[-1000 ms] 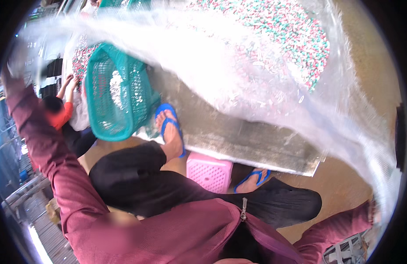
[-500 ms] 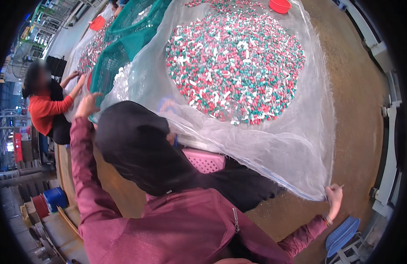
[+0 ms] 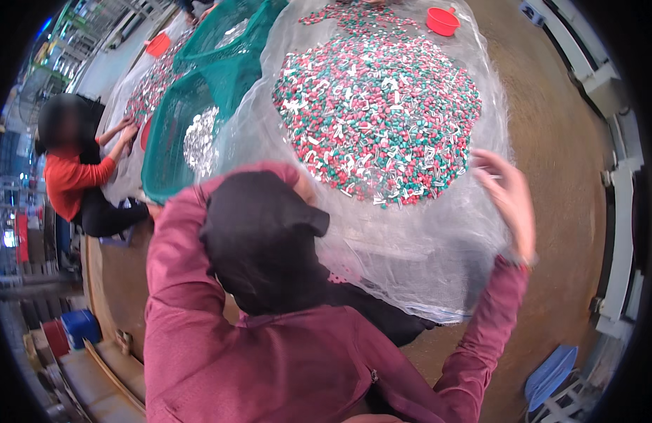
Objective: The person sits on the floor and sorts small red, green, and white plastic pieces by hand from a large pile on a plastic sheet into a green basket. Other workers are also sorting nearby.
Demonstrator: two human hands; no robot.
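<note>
A wide pile of small red, green and white pieces (image 3: pixel 382 120) lies on a translucent white mesh sheet (image 3: pixel 410 264) in front of me. My right hand (image 3: pixel 508 204) is by the right edge of the pile, over the sheet, its fingers stretched out and slightly blurred. It holds nothing that I can see. My left arm bends round the far side of my raised black-clad knee (image 3: pixel 262 243). Only a bit of my left hand (image 3: pixel 306 189) shows there, near the sheet's left part; its fingers are hidden.
Left of the sheet stand two green baskets (image 3: pixel 167 134) with silvery pieces (image 3: pixel 199 144) inside. A red dipper (image 3: pixel 442 22) rests at the far end. A co-worker in orange (image 3: pixel 76 173) sits at another pile on the left. At lower right is a blue basket (image 3: pixel 550 377).
My right hand has let go of the sheet's near right corner and moved up beside the pile. My left hand has swung inward from beside the green basket. The sheet's near edge has dropped.
</note>
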